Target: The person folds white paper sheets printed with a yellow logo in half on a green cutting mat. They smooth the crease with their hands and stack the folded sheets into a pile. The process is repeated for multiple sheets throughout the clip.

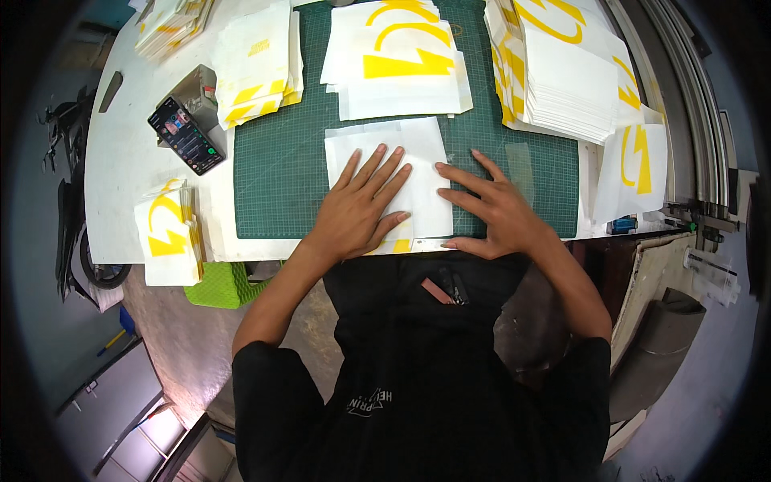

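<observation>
A white folded paper piece lies on the green cutting mat, close to the table's front edge. A bit of yellow print shows at its lower edge. My left hand rests flat on the paper, fingers stretched out and pointing away from me. Along the paper's right edge, my right hand has its fingers spread, with the fingertips at or just beside that edge. Neither hand grasps anything. Just beyond the paper are white sheets with yellow print.
A phone with a lit screen leans on a grey box at the left. Printed paper stacks stand at far left, back left and back right. A smaller stack overhangs the front left edge. A clear strip lies on the mat.
</observation>
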A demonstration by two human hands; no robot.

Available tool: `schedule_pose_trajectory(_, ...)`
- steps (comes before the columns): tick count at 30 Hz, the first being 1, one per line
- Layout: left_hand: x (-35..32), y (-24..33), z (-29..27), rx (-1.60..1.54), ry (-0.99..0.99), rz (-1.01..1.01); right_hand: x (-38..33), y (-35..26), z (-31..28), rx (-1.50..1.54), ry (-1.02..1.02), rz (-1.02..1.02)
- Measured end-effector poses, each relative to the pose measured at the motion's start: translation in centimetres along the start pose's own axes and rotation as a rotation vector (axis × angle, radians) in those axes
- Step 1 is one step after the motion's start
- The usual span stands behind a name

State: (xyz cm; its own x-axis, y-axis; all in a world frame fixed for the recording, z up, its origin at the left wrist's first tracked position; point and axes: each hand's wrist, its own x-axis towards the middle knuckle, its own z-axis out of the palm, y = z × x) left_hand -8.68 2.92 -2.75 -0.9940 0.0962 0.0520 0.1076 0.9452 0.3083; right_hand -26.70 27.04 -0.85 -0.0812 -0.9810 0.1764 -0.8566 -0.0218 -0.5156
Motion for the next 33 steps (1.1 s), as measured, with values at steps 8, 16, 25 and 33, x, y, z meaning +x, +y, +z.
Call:
schedule_pose_trajectory(8,0.9,0.8,-0.6,0.104,-0.013,-0.023,0.6,-2.3,1.4,0.142,0.222,0.051)
schedule_pose_trajectory(16,0.9,0.1,-0.1,0.075,-0.002,-0.061,0.6,-1.1,2.4,0.042,0.015,-0.052)
schedule_pose_trajectory(25,-1.7,-2.6,-1.8,0.054,-0.092,-0.054,-1.6,-0.1,0.5,-0.028,-0.006,-0.045)
schedule_pose_trajectory(33,-3.1,-4.2,-2.9,0.141,-0.101,-0.081,1.2,-1.3,1.9,-0.081,0.182,0.056)
